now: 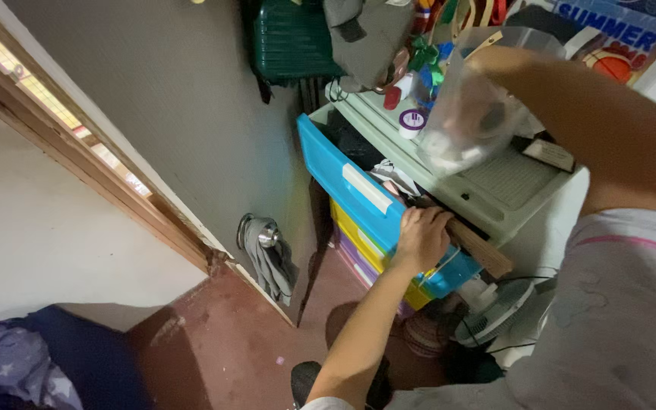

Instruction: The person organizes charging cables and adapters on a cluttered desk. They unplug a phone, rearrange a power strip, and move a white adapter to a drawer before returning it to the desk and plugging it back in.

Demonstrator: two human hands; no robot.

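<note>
Up and to the right of the left hand (420, 237), a blue sign with white lettering (622, 23) tilted at the frame's top corner, a picture of an orange ball (611, 65) just under it; a small round white-and-purple label (412, 120) on the pale green top of the drawer unit (495, 199), beside the clear plastic bag (471, 114); a small dark rectangular tag (549, 154) to the right of that bag.

Left hand curled shut on the rim of the open blue drawer (358, 193), fingers hooked inside it, a wooden stick (481, 249) just to its right; right hand (487, 64) raised above, closed on the clear plastic bag, blurred, contents not readable.

Below the blue drawer, one yellow drawer (352, 230) and one purple drawer (357, 266); three drawers in all; one fan (491, 313) low to the right of the left hand; one green suitcase (290, 38) far above.
</note>
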